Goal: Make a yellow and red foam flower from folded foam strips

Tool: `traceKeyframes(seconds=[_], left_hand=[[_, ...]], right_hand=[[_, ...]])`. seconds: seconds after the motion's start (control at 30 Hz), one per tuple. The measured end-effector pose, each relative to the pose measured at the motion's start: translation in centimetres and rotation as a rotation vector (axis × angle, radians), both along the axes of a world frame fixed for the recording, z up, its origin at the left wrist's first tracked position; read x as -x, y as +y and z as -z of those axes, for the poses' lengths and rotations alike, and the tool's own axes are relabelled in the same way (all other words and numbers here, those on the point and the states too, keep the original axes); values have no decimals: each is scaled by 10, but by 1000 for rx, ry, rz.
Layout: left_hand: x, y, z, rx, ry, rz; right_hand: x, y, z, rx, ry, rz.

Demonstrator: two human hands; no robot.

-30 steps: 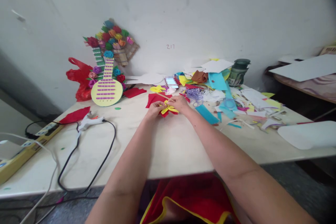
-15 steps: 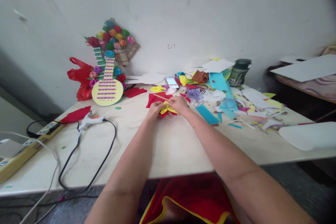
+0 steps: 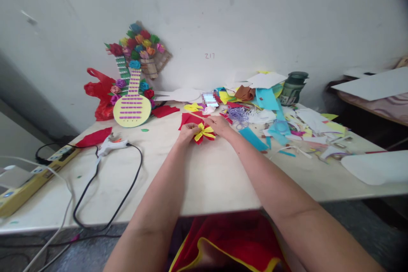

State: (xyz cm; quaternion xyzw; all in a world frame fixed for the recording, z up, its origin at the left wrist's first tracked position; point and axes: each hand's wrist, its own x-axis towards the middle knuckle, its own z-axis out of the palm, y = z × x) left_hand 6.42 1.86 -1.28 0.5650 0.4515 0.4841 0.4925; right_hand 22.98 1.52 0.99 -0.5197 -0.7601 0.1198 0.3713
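A flower of yellow and red paper petals (image 3: 205,133) is held low over the table by my left hand (image 3: 189,131), whose fingers pinch its left side. On the other side, my right hand (image 3: 219,126) is closed around a thin tan stick (image 3: 197,115) that points up to the left. Its fingertips are close to the flower's upper petals; whether they touch them I cannot tell. Behind both hands lies a flat red paper sheet (image 3: 185,120), partly covered by them.
A white glue gun (image 3: 112,146) with a looping black cord lies left, near a yellow power strip (image 3: 60,157). A yellow paper guitar (image 3: 132,110) leans by craft flowers. Coloured scraps, purple string (image 3: 237,115) and a green bottle (image 3: 293,89) crowd the right.
My right fingers have drawn back a little to the right from the flower's middle, and more of its yellow petals show, spread out. The view has shifted slightly.
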Motion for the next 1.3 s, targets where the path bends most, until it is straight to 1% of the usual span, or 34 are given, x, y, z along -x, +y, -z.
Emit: traceKeyframes(seconds=[0.13,0.33,0.53,0.73,0.93,1.13,1.3], left_hand=[[4,4,3,18,-13,14],[6,5,3,13,-14,52],[6,4,3,16,9,77],[4,-1,-1,26,12,94],[3,-5,-4,23,-33,144],[4,-4,-3,41,-40,165],[4,-3,-1,47,-38,200]], right_hand=[[0,-2,0,-29,-41,2],[-6,1,1,-28,59,-84],[-11,4,1,-27,-15,-110],[-12,2,0,72,72,-165],[-14,0,0,210,45,-200],[-18,5,2,170,65,-238],[-18,4,0,173,27,-253]])
